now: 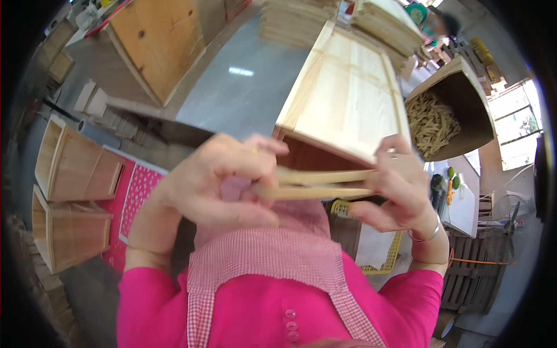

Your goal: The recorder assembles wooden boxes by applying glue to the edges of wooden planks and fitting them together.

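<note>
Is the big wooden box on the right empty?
No, the tilted wooden box holds a heap of short pale wooden sticks, while both hands grip longer wooden slats.

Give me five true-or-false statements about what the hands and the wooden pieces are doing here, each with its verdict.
1. Both hands hold the same pair of thin wooden slats. True: the left hand grips one end, the right hand the other.
2. The slats are held upright. False: they lie roughly level between the hands.
3. The open wooden box at the right is empty. False: it holds a heap of small pale sticks.
4. Two wooden crates lie at the left. True.
5. The right wrist is bare. False: it wears a bangle.
</note>
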`<state>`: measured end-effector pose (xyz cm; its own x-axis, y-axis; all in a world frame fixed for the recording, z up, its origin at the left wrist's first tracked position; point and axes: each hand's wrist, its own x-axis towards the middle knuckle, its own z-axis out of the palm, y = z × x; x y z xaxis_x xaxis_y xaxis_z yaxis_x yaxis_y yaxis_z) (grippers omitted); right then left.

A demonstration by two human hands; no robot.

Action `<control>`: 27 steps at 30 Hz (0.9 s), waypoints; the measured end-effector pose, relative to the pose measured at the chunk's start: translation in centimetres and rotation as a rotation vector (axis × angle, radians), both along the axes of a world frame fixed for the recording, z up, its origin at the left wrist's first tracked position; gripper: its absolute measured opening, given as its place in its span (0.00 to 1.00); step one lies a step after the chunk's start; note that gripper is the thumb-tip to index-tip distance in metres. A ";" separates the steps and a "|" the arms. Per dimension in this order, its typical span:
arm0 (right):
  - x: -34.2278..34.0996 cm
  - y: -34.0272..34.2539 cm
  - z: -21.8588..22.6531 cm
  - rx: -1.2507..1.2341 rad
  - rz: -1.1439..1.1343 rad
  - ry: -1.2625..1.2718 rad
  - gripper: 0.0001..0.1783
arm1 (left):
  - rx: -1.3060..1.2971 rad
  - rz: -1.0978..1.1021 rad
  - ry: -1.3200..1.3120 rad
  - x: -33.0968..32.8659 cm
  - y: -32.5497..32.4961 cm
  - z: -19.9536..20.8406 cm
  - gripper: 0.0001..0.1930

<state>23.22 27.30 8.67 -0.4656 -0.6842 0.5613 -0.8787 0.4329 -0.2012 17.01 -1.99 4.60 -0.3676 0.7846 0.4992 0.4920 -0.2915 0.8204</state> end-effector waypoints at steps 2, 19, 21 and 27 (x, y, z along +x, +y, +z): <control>1.8 0.7 0.4 0.021 -0.124 0.062 0.24 | -0.227 0.308 0.376 0.3 -0.6 0.3 0.15; 10.1 10.5 -21.6 0.180 -0.816 0.106 0.07 | -0.676 0.586 1.103 -1.3 -3.7 -20.2 0.21; 9.8 11.1 -23.5 0.217 -0.813 0.104 0.07 | -0.774 0.622 1.100 -0.9 -3.7 -22.4 0.24; 8.9 13.4 -26.8 0.328 -0.799 0.077 0.07 | -0.848 0.619 1.116 -2.3 -3.0 -24.8 0.26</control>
